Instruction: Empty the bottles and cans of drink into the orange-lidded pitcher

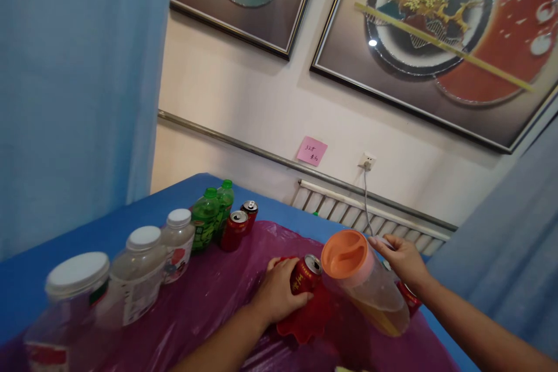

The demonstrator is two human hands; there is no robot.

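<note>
My left hand (279,293) is wrapped round a red drink can (304,276) with an opened silver top. Around the can's base spreads a red wavy-edged piece (307,322), perhaps a dish; I cannot tell whether they touch. My right hand (403,258) is closed at the handle of a clear plastic pitcher (375,296). The pitcher has an orange lid (345,254) and some yellowish liquid low inside. It leans left, its lid close beside the can. Partly hidden behind the pitcher and my right wrist is another red can (408,299).
Clear jars with white lids (143,267) line the left side. Beyond them are green bottles (207,218) and two red cans (234,231). Purple plastic sheeting (209,308) covers part of the blue table (174,197). A radiator (322,203) and a plugged-in cord (366,186) are behind.
</note>
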